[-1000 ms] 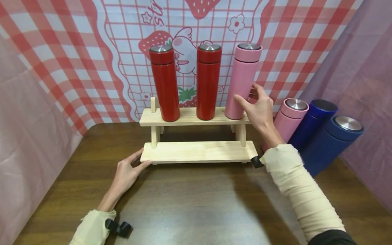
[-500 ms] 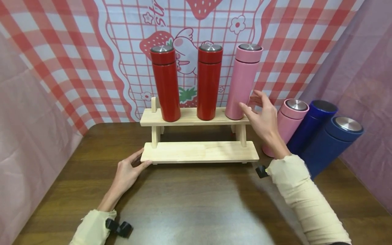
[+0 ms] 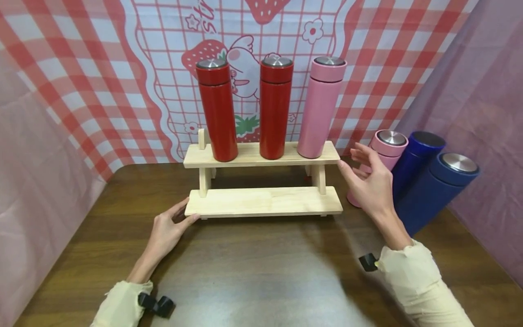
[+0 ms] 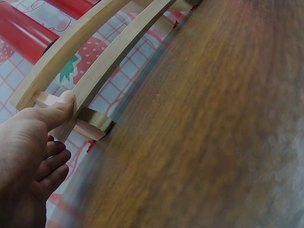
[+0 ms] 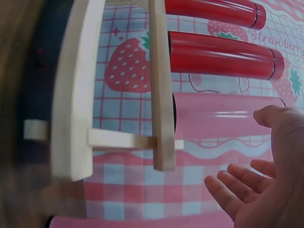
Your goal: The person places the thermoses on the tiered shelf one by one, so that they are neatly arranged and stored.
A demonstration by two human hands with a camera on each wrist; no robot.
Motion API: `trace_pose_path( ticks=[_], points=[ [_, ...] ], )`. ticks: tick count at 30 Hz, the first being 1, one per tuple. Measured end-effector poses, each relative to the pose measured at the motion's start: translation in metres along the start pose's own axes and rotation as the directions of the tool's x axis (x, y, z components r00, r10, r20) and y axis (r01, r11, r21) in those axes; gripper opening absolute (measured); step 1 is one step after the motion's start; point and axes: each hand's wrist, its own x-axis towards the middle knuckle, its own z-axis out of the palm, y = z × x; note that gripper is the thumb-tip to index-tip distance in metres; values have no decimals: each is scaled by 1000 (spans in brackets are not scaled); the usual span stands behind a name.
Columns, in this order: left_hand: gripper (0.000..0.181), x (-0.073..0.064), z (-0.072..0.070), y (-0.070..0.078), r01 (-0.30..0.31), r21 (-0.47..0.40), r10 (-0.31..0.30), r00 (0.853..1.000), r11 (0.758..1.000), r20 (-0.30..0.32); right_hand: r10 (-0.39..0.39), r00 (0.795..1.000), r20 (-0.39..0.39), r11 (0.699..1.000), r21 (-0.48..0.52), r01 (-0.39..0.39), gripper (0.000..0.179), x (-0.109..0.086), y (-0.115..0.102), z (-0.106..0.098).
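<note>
A two-tier wooden stand (image 3: 263, 201) is on the table. My left hand (image 3: 166, 229) holds the left end of its lower shelf, thumb over the front corner and fingers at the side, as the left wrist view (image 4: 28, 142) also shows. On the upper shelf stand two red thermos bottles (image 3: 218, 116) and, at the right end, a pink thermos bottle (image 3: 320, 113), all upright. Just right of the stand my right hand (image 3: 373, 186) is held with fingers spread, nothing in it. Behind it is a second pink thermos bottle (image 3: 390, 147), partly hidden.
Beside the second pink bottle, a dark blue bottle (image 3: 421, 154) and a wider blue bottle (image 3: 445, 190) stand at the table's right. A strawberry-print cloth (image 3: 163, 81) hangs behind the stand, with pink curtains (image 3: 470, 122) on both sides. The wooden table (image 3: 245, 263) extends in front.
My right hand has let go of the pink bottle on the upper shelf and moved right and down toward the other bottles. My left hand stays on the stand.
</note>
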Motion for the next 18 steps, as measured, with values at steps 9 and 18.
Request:
trace_pose_path(
  ticks=[9,18],
  points=[
    [62,0,0,0,2,1,-2,1000,1000,3,-3,1000,-14,999,-49,3,54,-27,10,-26],
    [62,0,1,-2,8,-13,-8,1000,1000,2,-4,1000,-18,995,-101,2,52,-51,16,-46]
  ],
)
